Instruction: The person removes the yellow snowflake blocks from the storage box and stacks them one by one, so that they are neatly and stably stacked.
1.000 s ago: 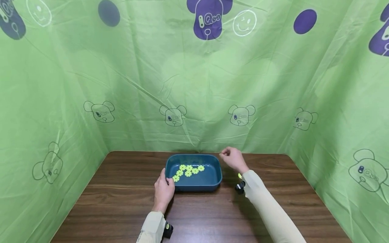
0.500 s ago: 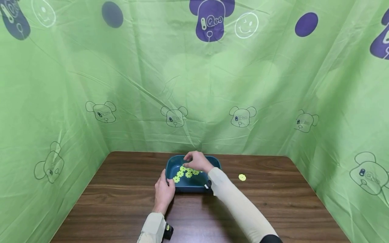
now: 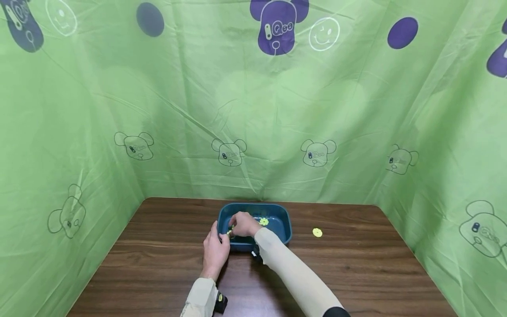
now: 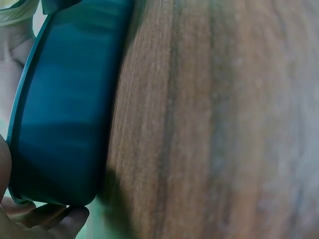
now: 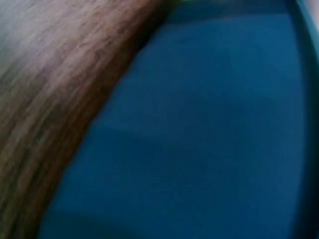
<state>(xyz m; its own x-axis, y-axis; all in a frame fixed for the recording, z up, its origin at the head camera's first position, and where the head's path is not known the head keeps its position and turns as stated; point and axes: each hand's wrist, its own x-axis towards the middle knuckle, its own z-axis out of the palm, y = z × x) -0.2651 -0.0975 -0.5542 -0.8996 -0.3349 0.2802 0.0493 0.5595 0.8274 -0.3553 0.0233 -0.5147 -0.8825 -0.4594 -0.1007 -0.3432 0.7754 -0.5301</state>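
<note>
Below frame centre, I see the left hand point(image 3: 215, 251) gripping the blue bin point(image 3: 280, 226) by its left end; I can't tell whether the right hand point(image 3: 244, 223) inside holds anything. The yellow flower pieces point(image 3: 263, 221) there look light, thin, best pinched edgewise.

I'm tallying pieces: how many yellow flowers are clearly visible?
2: one flower on the table right of the tray, one inside it; others show partly by the right hand, more may be hidden.

A person wears long pale cream sleeves point(image 3: 295, 273). A black left-wrist camera point(image 3: 220, 302) bears a yellow marking; a black right-wrist camera point(image 3: 257, 254) shows a white patch. Black material point(image 3: 336, 312) crosses the right sleeve farther up.
</note>
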